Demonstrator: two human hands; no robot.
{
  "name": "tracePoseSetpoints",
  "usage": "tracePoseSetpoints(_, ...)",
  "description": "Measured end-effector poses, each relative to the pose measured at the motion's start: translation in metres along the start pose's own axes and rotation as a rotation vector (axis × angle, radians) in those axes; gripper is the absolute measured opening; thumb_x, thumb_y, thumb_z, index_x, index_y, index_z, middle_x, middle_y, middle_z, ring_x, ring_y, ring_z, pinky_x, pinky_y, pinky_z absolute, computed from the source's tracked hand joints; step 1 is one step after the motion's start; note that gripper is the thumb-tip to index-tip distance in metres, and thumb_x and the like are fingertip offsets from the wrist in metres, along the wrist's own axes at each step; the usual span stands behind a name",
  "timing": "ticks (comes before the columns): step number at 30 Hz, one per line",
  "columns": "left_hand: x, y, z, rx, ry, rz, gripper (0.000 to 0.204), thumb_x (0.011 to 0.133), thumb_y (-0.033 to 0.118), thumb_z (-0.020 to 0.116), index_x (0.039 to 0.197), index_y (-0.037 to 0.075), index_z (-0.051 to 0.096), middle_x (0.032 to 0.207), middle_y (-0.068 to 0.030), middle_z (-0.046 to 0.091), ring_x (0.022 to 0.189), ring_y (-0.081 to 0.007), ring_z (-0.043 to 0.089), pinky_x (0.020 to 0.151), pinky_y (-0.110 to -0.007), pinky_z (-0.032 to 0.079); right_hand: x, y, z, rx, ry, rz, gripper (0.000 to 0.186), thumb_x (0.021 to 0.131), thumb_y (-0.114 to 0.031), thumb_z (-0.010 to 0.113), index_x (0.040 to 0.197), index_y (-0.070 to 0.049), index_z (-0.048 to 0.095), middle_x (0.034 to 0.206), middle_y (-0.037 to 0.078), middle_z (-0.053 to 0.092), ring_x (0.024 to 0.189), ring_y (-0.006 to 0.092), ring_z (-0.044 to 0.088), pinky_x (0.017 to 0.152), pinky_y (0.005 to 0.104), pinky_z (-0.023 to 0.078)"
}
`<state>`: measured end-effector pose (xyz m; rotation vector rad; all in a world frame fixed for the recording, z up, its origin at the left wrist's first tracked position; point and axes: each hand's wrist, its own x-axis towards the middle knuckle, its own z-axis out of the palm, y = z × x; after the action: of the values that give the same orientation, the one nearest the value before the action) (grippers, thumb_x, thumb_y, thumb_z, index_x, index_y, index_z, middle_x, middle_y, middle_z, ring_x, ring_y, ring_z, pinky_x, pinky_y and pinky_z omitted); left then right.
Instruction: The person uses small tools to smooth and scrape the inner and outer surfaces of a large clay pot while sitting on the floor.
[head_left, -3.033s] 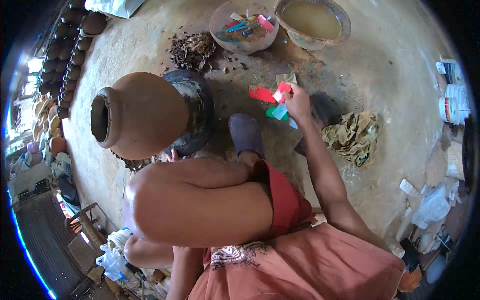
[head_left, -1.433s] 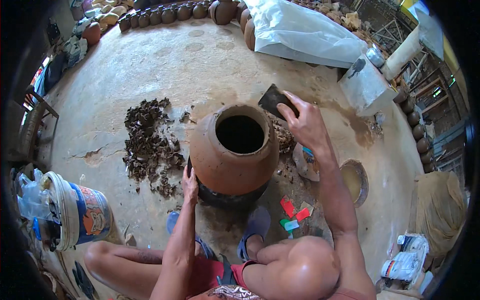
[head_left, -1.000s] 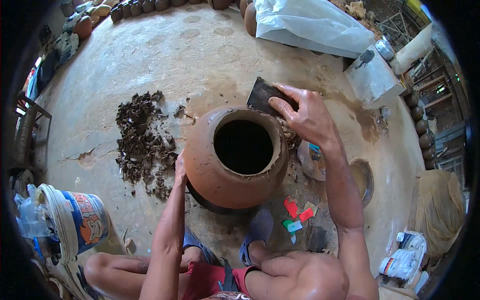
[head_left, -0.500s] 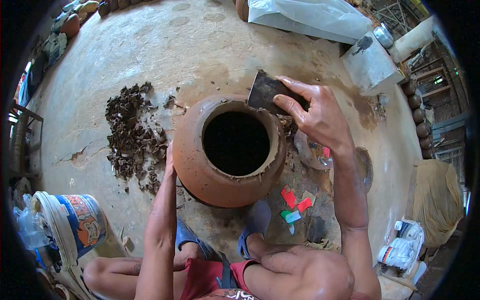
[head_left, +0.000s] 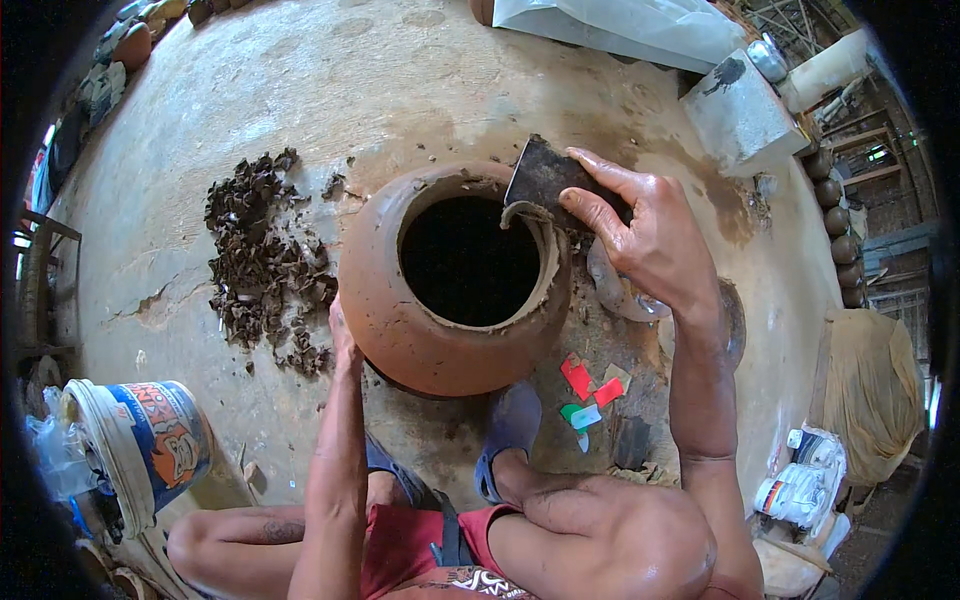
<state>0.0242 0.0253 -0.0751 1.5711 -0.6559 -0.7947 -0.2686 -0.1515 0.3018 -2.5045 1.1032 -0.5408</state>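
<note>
A large brown clay pot (head_left: 430,345) stands upright on a dark round base, mostly hidden beneath it. My right hand (head_left: 640,230) grips a flat black scraper (head_left: 535,180) at the right back of the rim, where a thin curl of clay (head_left: 525,212) lifts at the scraper's lower edge. My left hand (head_left: 343,330) lies against the pot's left side, its fingers largely hidden by the curve. Red, green and pale plastic pieces (head_left: 578,378) lie on the floor right of the pot.
Dark clay shavings (head_left: 255,250) are piled left of the pot. A white bucket (head_left: 140,440) stands at lower left. A bowl (head_left: 620,290) sits partly behind my right forearm. A pale block (head_left: 735,120) and plastic-covered goods (head_left: 600,25) stand behind. A brown cloth (head_left: 865,390) lies at right.
My right hand, among the coloured pieces three seconds ago, now holds the black scraper on the rim. A curl of clay has appeared there. The view has turned since then.
</note>
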Motion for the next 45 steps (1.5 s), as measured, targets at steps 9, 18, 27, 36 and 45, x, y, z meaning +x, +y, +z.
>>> tracePoseSetpoints(9,-0.089,-0.006,0.033,-0.044,0.297,-0.086,0.037,0.106,0.025,0.057,0.130,-0.002,0.064,0.119,-0.0117,0.074,0.106,-0.0200,0.067,0.093,-0.035,0.053,-0.007,0.001,0.001,0.001,0.048,-0.039,0.050,0.095,-0.031,0.076,0.126,0.008,0.070,0.113,0.032,0.070,0.105,0.0437,0.073,0.091,0.0453,0.058)
tracePoseSetpoints(18,-0.183,0.021,0.046,-0.397,0.109,-0.905,0.055,0.104,0.038,0.062,0.145,0.004,0.050,0.132,-0.0144,0.064,0.098,-0.0281,0.072,0.077,-0.040,0.062,-0.004,-0.011,-0.001,0.047,-0.056,0.034,0.046,0.097,-0.025,0.074,0.134,0.003,0.068,0.128,0.028,0.070,0.121,0.0360,0.071,0.102,0.0400,0.053)
tracePoseSetpoints(27,-0.099,0.006,0.013,-0.336,0.234,-0.463,0.043,0.107,0.035,0.057,0.139,0.008,0.059,0.120,-0.0106,0.073,0.100,-0.0206,0.072,0.083,-0.035,0.058,-0.007,-0.003,0.006,0.064,0.062,-0.106,0.049,0.095,-0.030,0.076,0.126,0.007,0.070,0.114,0.032,0.070,0.107,0.0431,0.073,0.092,0.0439,0.057)
tracePoseSetpoints(36,-0.198,0.004,0.076,-0.577,0.158,-0.856,0.052,0.109,0.047,0.049,0.139,0.005,0.056,0.119,-0.0118,0.071,0.094,-0.0244,0.071,0.074,-0.039,0.059,-0.023,-0.002,-0.001,0.042,-0.031,-0.002,0.045,0.098,-0.023,0.074,0.134,0.003,0.068,0.128,0.028,0.071,0.121,0.0353,0.071,0.101,0.0393,0.054)
tracePoseSetpoints(45,-0.109,-0.021,0.017,-0.565,0.259,-0.384,0.039,0.105,0.031,0.059,0.130,0.001,0.061,0.113,-0.0080,0.071,0.095,-0.0218,0.071,0.080,-0.035,0.059,-0.020,0.005,0.005,0.023,0.136,-0.129,0.049,0.095,-0.031,0.077,0.125,0.007,0.071,0.106,0.033,0.070,0.096,0.0428,0.075,0.084,0.0449,0.058)
